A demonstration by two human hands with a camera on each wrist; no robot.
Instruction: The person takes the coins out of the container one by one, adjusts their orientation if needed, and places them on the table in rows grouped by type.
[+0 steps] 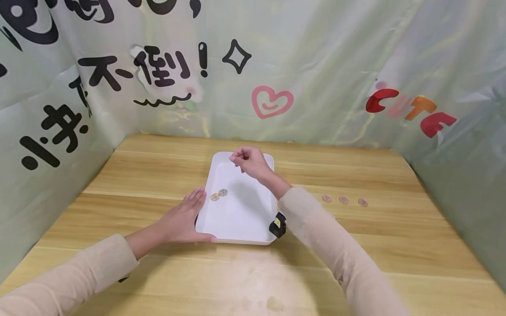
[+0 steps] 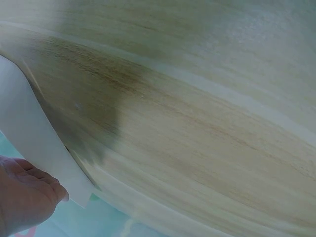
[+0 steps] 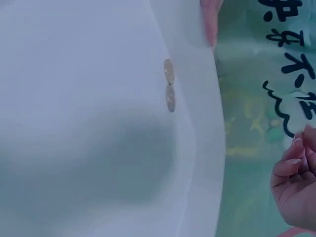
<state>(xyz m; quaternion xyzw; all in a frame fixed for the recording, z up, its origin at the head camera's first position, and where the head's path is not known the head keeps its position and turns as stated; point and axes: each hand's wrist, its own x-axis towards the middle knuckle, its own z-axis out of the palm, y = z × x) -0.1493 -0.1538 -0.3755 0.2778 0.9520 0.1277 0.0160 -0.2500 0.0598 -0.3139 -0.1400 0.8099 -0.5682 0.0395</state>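
A white rectangular tray (image 1: 241, 219) rests on the wooden table, with two coins (image 1: 219, 195) touching each other near its left side. My left hand (image 1: 183, 219) lies against the tray's near-left corner, straight fingers along the left wall and thumb at the front edge. In the left wrist view, the hand (image 2: 29, 197) is beside the white tray wall (image 2: 34, 133). Above the tray's far part is my right hand (image 1: 251, 162), its fingers curled and fingertips together. The right wrist view also shows the right hand (image 3: 296, 187) with fingertips meeting; whether something small is between them is hidden.
Three copper-coloured coins (image 1: 344, 200) lie in a row on the table (image 1: 395, 245), right of the tray. The right sleeve (image 1: 332, 241) passes over the tray's right side, and a black wrist device (image 1: 278, 224) hangs there. A printed cloth (image 1: 316, 66) encloses the back and sides.
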